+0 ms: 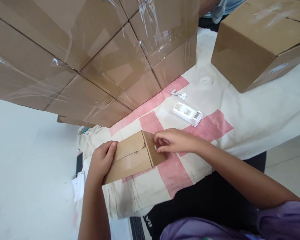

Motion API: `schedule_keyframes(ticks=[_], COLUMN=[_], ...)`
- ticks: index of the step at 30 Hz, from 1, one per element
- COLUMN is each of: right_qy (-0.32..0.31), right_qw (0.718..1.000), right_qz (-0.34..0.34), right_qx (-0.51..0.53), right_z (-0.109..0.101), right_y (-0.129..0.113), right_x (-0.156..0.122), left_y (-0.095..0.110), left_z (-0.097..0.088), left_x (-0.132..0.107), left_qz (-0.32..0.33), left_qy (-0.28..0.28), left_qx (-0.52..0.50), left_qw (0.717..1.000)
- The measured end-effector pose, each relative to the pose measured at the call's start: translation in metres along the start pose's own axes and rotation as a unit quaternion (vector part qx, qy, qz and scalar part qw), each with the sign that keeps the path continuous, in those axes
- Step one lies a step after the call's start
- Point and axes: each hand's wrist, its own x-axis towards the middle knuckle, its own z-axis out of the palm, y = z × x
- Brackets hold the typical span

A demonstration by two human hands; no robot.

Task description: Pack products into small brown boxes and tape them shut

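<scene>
A small closed cardboard box (131,151) lies on the cloth-covered table in front of me, its top seam and a torn spot at the seam's right end showing. My left hand (103,158) grips the box's left end, thumb on top and fingers down the far side. At the right end face, my right hand (166,141) has curled fingers pinched together against the cardboard. A small white piece (155,147), perhaps a sticker, shows at those fingertips. Beyond the right hand lies a white device in clear plastic packaging (187,113).
Large taped cardboard boxes (115,66) are stacked along the far left side. Another big carton (250,50) stands at the back right, near another person's arm (207,6). Small white scraps (179,95) lie on the pink-and-cream cloth (175,176).
</scene>
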Motion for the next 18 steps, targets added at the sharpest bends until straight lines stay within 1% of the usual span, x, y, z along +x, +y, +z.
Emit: schedule_keyframes(ticks=[3, 5, 7, 9, 10, 12, 15, 18], right_qy=[0.052, 0.066, 0.037, -0.004, -0.015, -0.012, 0.016, 0.006], right_qw=[0.998, 0.997, 0.997, 0.996, 0.995, 0.994, 0.994, 0.993], right_qz=[-0.020, -0.038, -0.038, -0.025, -0.019, -0.018, -0.031, -0.034], right_qx=[0.002, 0.016, 0.047, 0.084, 0.098, 0.109, 0.107, 0.112], right_z=[0.0017, 0.0027, 0.0034, 0.0039, 0.0041, 0.0046, 0.0053, 0.0050], right_y=[0.0030, 0.0045, 0.0052, 0.0050, 0.0045, 0.0028, 0.0003, 0.0013], right_x=[-0.0001, 0.0010, 0.0020, 0.0020, 0.0017, 0.0007, 0.0003, 0.0010], left_y=[0.0000, -0.0017, -0.0042, -0.0066, -0.0075, -0.0083, -0.0077, -0.0081], left_z=[0.0008, 0.0013, 0.0018, 0.0024, 0.0027, 0.0033, 0.0038, 0.0039], left_x=[0.0010, 0.0017, 0.0021, 0.0023, 0.0024, 0.0028, 0.0034, 0.0034], left_qz=[0.003, 0.007, 0.013, 0.020, 0.023, 0.029, 0.034, 0.036], left_qy=[-0.004, -0.004, -0.002, -0.001, -0.001, 0.001, 0.006, 0.011], left_qx=[-0.002, -0.005, -0.006, -0.009, -0.011, -0.017, -0.021, -0.021], left_qw=[1.000, 1.000, 1.000, 1.000, 1.000, 0.999, 0.999, 0.999])
